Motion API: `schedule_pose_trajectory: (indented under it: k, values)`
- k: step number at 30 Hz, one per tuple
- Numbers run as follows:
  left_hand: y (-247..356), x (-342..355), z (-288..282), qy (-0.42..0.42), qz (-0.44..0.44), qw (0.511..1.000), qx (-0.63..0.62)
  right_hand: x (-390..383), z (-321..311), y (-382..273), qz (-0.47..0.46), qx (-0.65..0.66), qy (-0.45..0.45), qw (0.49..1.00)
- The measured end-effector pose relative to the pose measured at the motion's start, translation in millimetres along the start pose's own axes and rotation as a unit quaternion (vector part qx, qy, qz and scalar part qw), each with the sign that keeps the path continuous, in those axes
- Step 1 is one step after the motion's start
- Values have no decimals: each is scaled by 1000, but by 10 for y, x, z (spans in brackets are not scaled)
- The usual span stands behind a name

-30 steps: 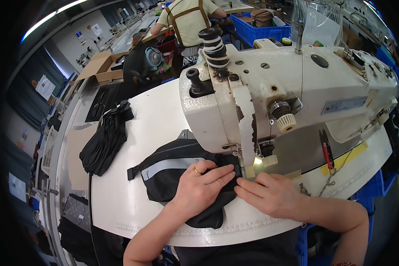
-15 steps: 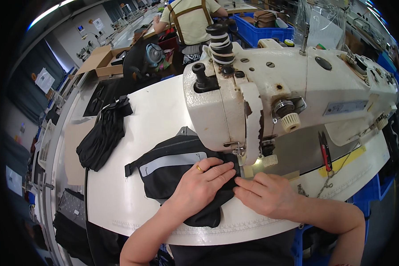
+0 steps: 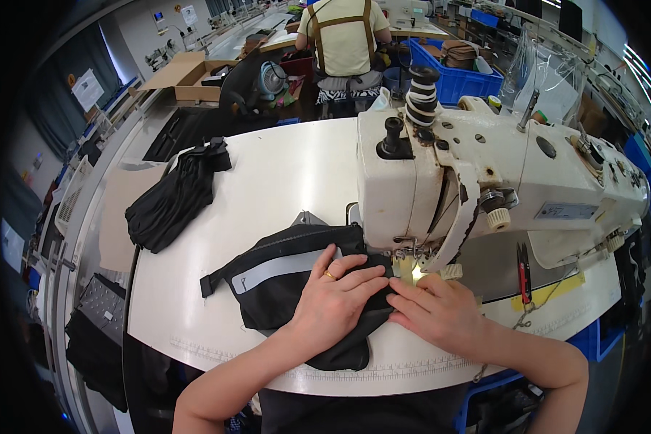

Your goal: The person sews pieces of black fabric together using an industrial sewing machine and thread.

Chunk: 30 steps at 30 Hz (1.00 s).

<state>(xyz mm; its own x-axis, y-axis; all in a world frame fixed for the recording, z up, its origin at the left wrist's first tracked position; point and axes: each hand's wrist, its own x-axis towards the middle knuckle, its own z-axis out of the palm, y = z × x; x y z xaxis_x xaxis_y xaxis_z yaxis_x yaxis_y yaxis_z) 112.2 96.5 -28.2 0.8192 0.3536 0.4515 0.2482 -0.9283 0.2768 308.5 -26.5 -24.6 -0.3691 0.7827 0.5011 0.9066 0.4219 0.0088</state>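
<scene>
A black fabric bag [image 3: 275, 307] with a grey strip [image 3: 282, 272] lies on the white table, its right side by the needle area of a white sewing machine [image 3: 398, 181]. My left hand [image 3: 333, 296], a ring on one finger, rests on the bag with fingers stretched out flat. Close to its fingertips, my right hand [image 3: 441, 311] has its fingers bent and pressed together at the bag's right edge, just in front of the lit presser foot [image 3: 406, 262]. The right thumb and the gripped edge are mostly hidden.
A bundle of black fabric pieces [image 3: 173, 195] lies at the table's left. Red-handled snips [image 3: 524, 278] and a chain [image 3: 539, 307] are right of the needle. Blue bins [image 3: 463, 79] stand behind the machine. A person [image 3: 342, 43] sits beyond, back turned.
The whole view has shifted, so the machine appears farther right and lower. My right hand is slightly closer to the presser foot; both hands stay at the bag.
</scene>
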Motion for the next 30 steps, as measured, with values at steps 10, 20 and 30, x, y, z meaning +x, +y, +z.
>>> schedule_pose_trajectory:
  k: [10, 20, 30]
  values:
    - [-284, 259, 47, -26, 47, 996, -74, 13, 96, 26, 46, -12, 41, 998]
    - [-308, 236, 33, -34, 55, 997, -52, 59, 78, 20, 41, 14, 17, 999]
    - [-341, 283, 29, -34, 81, 996, -4, 80, 119, 30, 46, -24, 34, 998]
